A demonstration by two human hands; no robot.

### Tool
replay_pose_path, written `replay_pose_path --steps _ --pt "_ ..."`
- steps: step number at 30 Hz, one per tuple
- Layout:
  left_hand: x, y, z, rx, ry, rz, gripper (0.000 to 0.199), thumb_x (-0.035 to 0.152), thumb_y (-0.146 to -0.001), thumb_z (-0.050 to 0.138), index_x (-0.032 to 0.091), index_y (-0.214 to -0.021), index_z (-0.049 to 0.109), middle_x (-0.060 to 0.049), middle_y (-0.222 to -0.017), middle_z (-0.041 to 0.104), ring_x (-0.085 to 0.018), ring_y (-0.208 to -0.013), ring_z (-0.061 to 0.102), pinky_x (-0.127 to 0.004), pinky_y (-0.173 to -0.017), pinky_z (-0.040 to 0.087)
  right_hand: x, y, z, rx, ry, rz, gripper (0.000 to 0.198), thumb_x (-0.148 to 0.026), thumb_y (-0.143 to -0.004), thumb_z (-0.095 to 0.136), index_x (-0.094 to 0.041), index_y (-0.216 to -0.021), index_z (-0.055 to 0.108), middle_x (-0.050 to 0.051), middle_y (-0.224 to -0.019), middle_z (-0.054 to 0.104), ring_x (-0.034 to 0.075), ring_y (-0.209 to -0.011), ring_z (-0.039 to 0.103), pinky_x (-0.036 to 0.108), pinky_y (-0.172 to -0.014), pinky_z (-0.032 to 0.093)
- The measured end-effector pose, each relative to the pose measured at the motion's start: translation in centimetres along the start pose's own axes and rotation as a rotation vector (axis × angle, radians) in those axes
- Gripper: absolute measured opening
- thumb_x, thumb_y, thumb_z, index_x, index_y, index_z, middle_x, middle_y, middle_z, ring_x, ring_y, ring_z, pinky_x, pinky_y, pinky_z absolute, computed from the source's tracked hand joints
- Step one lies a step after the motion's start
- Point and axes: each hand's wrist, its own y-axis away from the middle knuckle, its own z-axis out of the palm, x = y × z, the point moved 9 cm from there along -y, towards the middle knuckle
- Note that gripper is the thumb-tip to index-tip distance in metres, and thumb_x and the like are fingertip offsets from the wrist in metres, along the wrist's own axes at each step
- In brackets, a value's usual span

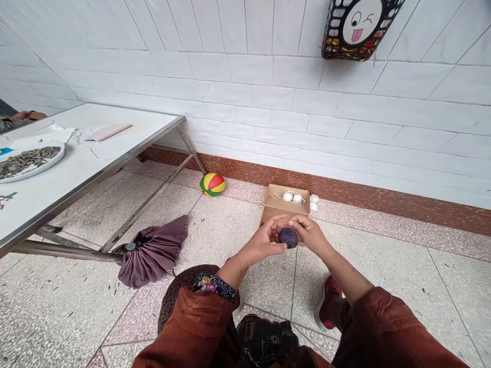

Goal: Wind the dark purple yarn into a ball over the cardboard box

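Note:
Between my two hands is a small dark purple ball of yarn (288, 237). My left hand (264, 242) grips it from the left, with the thumb below and the fingers curled over the top. My right hand (308, 233) pinches at its upper right side, its fingertips close together; a strand there is too fine to make out. Just beyond my hands an open cardboard box (268, 196) sits on the floor, partly hidden by them. White balls of yarn (287, 195) with loose strands lie in its far part, and more white balls (314, 199) rest beside it at the right.
At left stands a white table (126, 148) bearing a plate (61, 153) of sunflower seeds; a person's hand (28, 116) shows beyond. A folded purple umbrella (153, 255) and a colourful ball (213, 184) lie on the floor. A black basket (333, 31) hangs on the wall.

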Motion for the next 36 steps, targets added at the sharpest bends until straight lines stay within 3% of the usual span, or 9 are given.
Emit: replay_pose_path --steps 2,4,9,13,18,22,27,31,36 --pt "0.4 -0.1 -0.3 0.012 0.143 0.029 0.073 0.027 -0.072 0.079 0.028 -0.138 0.047 -0.004 -0.105 0.061 -0.018 -0.096 0.060 -0.031 -0.084 0.046 1.1 0.7 1.6 -0.043 -0.006 0.028 0.034 -0.049 -0.097 0.051 -0.021 -0.081 0.062 0.000 -0.073 0.061 0.017 -0.068 0.057 0.029 -0.066 0.048" --pt "0.3 -0.4 -1.5 0.119 0.195 0.054 0.071 0.029 -0.072 0.078 0.026 -0.136 0.048 -0.004 -0.105 0.062 -0.018 -0.098 0.060 -0.033 -0.089 0.046 1.1 1.7 3.0 -0.093 0.043 0.010 0.034 -0.048 -0.099 0.049 -0.022 -0.084 0.062 0.001 -0.074 0.062 0.018 -0.070 0.059 0.029 -0.066 0.049" --pt "-1.0 -0.8 -3.9 0.372 -0.068 -0.014 0.071 0.020 -0.065 0.079 0.023 -0.130 0.049 -0.004 -0.105 0.060 -0.017 -0.091 0.061 -0.032 -0.083 0.047 -3.2 3.9 4.4 -0.345 0.149 -0.179 0.032 -0.043 -0.102 0.049 -0.021 -0.083 0.063 0.003 -0.077 0.064 0.017 -0.073 0.061 0.029 -0.071 0.049" --pt "-1.2 -0.8 -2.5 0.265 -0.207 -0.036 0.075 0.017 -0.063 0.079 0.022 -0.132 0.048 -0.004 -0.107 0.058 -0.016 -0.087 0.059 -0.030 -0.075 0.047 -5.5 2.7 0.8 -0.210 0.065 -0.213 0.027 -0.042 -0.100 0.054 -0.022 -0.090 0.068 0.004 -0.083 0.069 0.018 -0.077 0.064 0.030 -0.074 0.051" --pt "-0.7 -0.4 1.2 -0.069 -0.013 -0.011 0.072 0.019 -0.068 0.079 0.025 -0.134 0.051 -0.005 -0.107 0.060 -0.018 -0.095 0.060 -0.031 -0.082 0.048 -2.8 0.8 -1.3 0.020 0.068 -0.118 0.025 -0.039 -0.099 0.054 -0.021 -0.086 0.066 0.003 -0.080 0.068 0.019 -0.077 0.064 0.031 -0.075 0.051" --pt "0.0 -0.7 -0.7 0.123 0.132 0.049 0.073 0.025 -0.070 0.080 0.027 -0.136 0.049 -0.003 -0.103 0.060 -0.017 -0.096 0.060 -0.032 -0.088 0.047 -0.4 1.8 1.3 -0.062 0.174 -0.078 0.026 -0.036 -0.100 0.048 -0.021 -0.085 0.063 0.004 -0.081 0.068 0.020 -0.077 0.064 0.031 -0.072 0.052" --pt "-0.8 -1.0 -2.6 0.330 -0.049 0.006 0.074 0.020 -0.065 0.080 0.024 -0.132 0.049 -0.001 -0.101 0.057 -0.015 -0.090 0.059 -0.032 -0.085 0.048 -3.0 4.3 3.3 -0.301 0.240 -0.213 0.026 -0.036 -0.103 0.048 -0.022 -0.086 0.063 0.004 -0.082 0.066 0.019 -0.077 0.063 0.031 -0.074 0.051" --pt "-0.8 -1.0 -1.5 0.245 -0.115 -0.015 0.077 0.018 -0.062 0.080 0.025 -0.133 0.050 -0.001 -0.102 0.055 -0.015 -0.087 0.057 -0.030 -0.079 0.047 -5.2 3.0 0.4 -0.185 0.141 -0.253 0.025 -0.039 -0.100 0.054 -0.023 -0.087 0.066 0.003 -0.080 0.066 0.018 -0.074 0.062 0.030 -0.072 0.049" --pt "-0.6 -0.4 1.1 0.001 0.105 -0.040 0.075 0.023 -0.067 0.082 0.027 -0.136 0.052 -0.003 -0.102 0.058 -0.018 -0.094 0.057 -0.032 -0.085 0.046 -3.2 0.5 -1.4 0.034 0.123 -0.180 0.026 -0.042 -0.097 0.056 -0.022 -0.083 0.066 0.003 -0.077 0.065 0.019 -0.074 0.060 0.031 -0.072 0.047"
